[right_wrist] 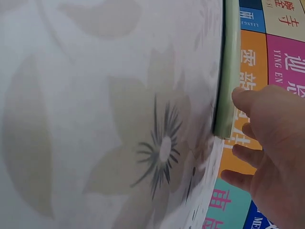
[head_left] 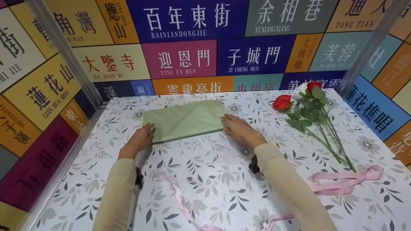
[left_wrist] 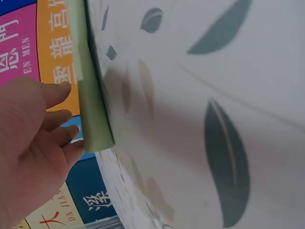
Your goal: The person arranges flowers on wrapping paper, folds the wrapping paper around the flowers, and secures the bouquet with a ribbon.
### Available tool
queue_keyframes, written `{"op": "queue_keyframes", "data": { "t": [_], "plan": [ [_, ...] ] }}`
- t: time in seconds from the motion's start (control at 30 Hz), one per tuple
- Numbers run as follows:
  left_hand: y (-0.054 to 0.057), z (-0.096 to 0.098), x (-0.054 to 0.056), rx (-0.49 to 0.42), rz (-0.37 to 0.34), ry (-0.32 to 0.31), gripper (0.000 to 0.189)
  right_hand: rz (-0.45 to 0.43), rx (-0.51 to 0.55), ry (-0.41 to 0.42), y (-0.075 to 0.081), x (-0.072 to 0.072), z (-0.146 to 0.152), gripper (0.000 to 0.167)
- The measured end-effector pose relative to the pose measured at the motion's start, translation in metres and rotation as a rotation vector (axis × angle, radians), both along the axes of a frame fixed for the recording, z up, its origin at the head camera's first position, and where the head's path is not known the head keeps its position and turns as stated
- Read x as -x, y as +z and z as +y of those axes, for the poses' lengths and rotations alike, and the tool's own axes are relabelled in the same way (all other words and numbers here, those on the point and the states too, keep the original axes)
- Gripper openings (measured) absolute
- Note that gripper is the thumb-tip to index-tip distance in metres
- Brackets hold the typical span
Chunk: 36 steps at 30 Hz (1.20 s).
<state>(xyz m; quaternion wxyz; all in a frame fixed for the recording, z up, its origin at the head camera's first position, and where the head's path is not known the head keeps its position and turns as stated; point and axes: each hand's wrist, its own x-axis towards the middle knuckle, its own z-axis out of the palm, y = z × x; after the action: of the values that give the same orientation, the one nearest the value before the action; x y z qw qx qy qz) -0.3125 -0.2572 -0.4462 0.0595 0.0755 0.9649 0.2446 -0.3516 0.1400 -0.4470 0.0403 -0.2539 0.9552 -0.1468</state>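
A folded light green sheet, like wrapping paper (head_left: 186, 120), lies on the table with a diagonal crease across its top. My left hand (head_left: 140, 138) is at its left end, fingertips right at the edge. In the left wrist view, the left hand's fingers (left_wrist: 62, 136) are loosely bent and spread beside the sheet's end. At the opposite end is my right hand (head_left: 239, 128), its fingertips by the right edge. The right wrist view shows the thumb close to the folded sheet (right_wrist: 228, 95) and the other fingers (right_wrist: 248, 155) spread apart, none wrapped round it.
Red and white roses (head_left: 282, 102) with long green stems lie at the right of the table. Near the stem ends is a looped pink ribbon (head_left: 346, 181). Another pink ribbon (head_left: 179, 199) trails across the front, between the forearms. A sign-covered wall (head_left: 179, 61) stands behind the floral tabletop (head_left: 205, 170).
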Motion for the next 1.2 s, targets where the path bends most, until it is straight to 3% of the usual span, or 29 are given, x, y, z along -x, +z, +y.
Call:
{"op": "queue_keyframes", "data": {
  "t": [0.4, 0.53, 0.67, 0.87, 1.07, 1.2],
  "plan": [
    [-0.008, -0.007, 0.000, 0.051, -0.046, -0.007, 0.047, 0.046, -0.059, -0.020, 0.000, -0.009, -0.012, 0.047],
    [-0.010, -0.007, 0.000, 0.034, -0.039, 0.005, 0.045, 0.065, -0.050, -0.028, 0.003, -0.015, -0.016, 0.043],
    [-0.011, -0.007, 0.000, -0.014, -0.012, 0.039, 0.041, 0.101, -0.014, 0.030, 0.005, -0.028, -0.026, 0.035],
    [-0.012, -0.005, -0.001, -0.035, 0.030, 0.075, 0.036, 0.143, 0.018, 0.144, 0.009, -0.063, -0.053, 0.021],
    [-0.010, -0.005, -0.006, -0.012, 0.079, 0.073, 0.030, -0.042, -0.012, 0.222, 0.019, -0.120, -0.086, 0.029],
    [-0.008, -0.003, -0.009, 0.000, 0.098, 0.078, 0.026, -0.091, -0.097, 0.298, 0.019, -0.157, -0.100, 0.039]
  ]
}}
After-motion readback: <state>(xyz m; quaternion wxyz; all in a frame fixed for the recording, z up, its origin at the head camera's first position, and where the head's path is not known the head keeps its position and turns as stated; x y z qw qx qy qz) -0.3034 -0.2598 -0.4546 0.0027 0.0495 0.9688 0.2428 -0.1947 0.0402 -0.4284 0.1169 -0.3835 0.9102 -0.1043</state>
